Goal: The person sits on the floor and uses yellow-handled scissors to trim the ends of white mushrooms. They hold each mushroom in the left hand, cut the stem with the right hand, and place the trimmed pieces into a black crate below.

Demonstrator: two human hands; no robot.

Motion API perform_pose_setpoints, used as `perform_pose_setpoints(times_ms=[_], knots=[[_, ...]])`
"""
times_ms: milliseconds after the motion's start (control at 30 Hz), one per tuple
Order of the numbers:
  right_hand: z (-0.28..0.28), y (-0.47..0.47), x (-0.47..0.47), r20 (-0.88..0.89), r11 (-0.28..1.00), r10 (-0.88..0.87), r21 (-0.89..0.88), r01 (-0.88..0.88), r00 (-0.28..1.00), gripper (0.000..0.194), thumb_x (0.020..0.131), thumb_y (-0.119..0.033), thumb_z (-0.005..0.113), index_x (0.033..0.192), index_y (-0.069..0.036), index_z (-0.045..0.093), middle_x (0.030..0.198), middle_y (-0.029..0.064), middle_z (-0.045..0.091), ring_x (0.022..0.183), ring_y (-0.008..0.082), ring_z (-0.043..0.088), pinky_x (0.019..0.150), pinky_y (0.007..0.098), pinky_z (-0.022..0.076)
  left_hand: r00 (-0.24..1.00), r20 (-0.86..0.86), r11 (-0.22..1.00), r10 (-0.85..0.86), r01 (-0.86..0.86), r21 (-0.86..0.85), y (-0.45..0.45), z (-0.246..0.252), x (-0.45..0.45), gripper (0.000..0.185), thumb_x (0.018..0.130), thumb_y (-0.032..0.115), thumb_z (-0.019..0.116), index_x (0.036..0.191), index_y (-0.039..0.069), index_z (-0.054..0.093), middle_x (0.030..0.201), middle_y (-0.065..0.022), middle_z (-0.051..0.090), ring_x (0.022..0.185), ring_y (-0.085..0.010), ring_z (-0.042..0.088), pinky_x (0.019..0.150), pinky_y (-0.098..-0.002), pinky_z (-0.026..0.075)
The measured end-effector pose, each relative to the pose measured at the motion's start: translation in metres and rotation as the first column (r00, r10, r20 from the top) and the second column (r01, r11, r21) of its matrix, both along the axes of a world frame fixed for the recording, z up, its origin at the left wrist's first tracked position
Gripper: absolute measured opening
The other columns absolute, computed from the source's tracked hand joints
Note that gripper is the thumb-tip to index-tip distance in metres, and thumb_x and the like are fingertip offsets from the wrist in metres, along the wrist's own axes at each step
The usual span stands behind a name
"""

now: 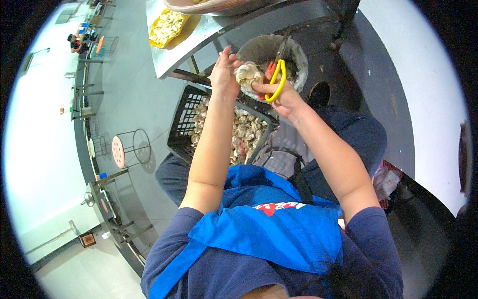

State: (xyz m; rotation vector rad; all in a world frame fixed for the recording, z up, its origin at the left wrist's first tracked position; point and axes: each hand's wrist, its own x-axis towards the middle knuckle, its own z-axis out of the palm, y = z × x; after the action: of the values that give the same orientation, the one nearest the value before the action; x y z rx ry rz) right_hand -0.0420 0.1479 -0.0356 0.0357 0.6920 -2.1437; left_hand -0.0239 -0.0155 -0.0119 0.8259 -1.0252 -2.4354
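Over a lined bin (pixel 298 56), my right hand (pixel 284 98) holds scissors (pixel 278 80) with yellow and red handles, their blades pointing away from me. Its thumb also presses on a garlic bulb (pixel 247 74). My left hand (pixel 225 73) is at the bulb's left side, palm turned inward and fingers raised; whether it grips the bulb cannot be told. Below my forearms stands a black plastic crate (pixel 183 116) holding many garlic bulbs (pixel 244 129). Dark scraps lie in the bin.
A metal table (pixel 201 31) ahead carries a yellow container of peeled garlic cloves (pixel 168 28) and a large basin (pixel 220 8). A round stool (pixel 118 151) stands at left. Far off, a person (pixel 76 44) sits by a table. A white wall (pixel 407 74) rises at right.
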Motion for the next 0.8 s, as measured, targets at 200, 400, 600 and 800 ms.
perform_pose_setpoints(times_ms=[200, 400, 600, 800], knots=[[0.003, 0.005, -0.01, -0.107, 0.973, -0.153, 0.159, 0.169, 0.982, 0.042, 0.067, 0.009, 0.075, 0.085, -0.012, 0.043, 0.093, 0.0031, 0.059, 0.083, 0.017, 0.062, 0.069, 0.0281, 0.0502, 0.948, 0.296, 0.752, -0.116, 0.278, -0.597, 0.018, 0.0, 0.023, 0.037, 0.089, 0.032, 0.058, 0.115, 0.006, 0.057, 0.1, -0.0023, 0.063, 0.087, -0.0124, 0.057, 0.075, -0.0261, 0.044], [0.008, 0.004, -0.009, -0.412, 0.913, -0.183, 0.264, 0.31, 0.892, 0.039, 0.065, 0.005, 0.076, 0.086, -0.009, 0.047, 0.102, 0.0058, 0.063, 0.089, 0.0148, 0.061, 0.081, 0.0274, 0.0496, 0.915, 0.299, 0.584, -0.271, 0.404, -0.705, 0.03, 0.007, 0.029, 0.026, 0.084, 0.01, 0.067, 0.106, -0.001, 0.059, 0.093, -0.0044, 0.065, 0.081, -0.0097, 0.06, 0.073, -0.0222, 0.047], [0.016, 0.012, -0.01, -0.55, 0.911, -0.024, 0.332, 0.244, 0.835, 0.04, 0.066, -0.009, 0.083, 0.079, -0.012, 0.045, 0.077, -0.004, 0.049, 0.07, 0.0075, 0.046, 0.063, 0.0226, 0.0395, 0.934, 0.244, 0.591, -0.261, 0.355, -0.725, 0.022, 0.016, 0.028, 0.023, 0.081, 0.004, 0.067, 0.102, -0.003, 0.061, 0.09, -0.0041, 0.065, 0.08, -0.0085, 0.06, 0.07, -0.0214, 0.047], [0.012, 0.011, -0.01, -0.516, 0.929, 0.002, 0.319, 0.189, 0.857, 0.041, 0.065, -0.017, 0.086, 0.077, -0.013, 0.047, 0.072, -0.0043, 0.048, 0.066, 0.0067, 0.044, 0.059, 0.0224, 0.038, 0.915, 0.396, 0.385, -0.072, 0.392, -0.836, 0.014, 0.015, 0.031, 0.014, 0.086, 0.008, 0.062, 0.091, -0.005, 0.065, 0.079, 0.0, 0.065, 0.071, -0.0047, 0.057, 0.064, -0.0198, 0.045]])
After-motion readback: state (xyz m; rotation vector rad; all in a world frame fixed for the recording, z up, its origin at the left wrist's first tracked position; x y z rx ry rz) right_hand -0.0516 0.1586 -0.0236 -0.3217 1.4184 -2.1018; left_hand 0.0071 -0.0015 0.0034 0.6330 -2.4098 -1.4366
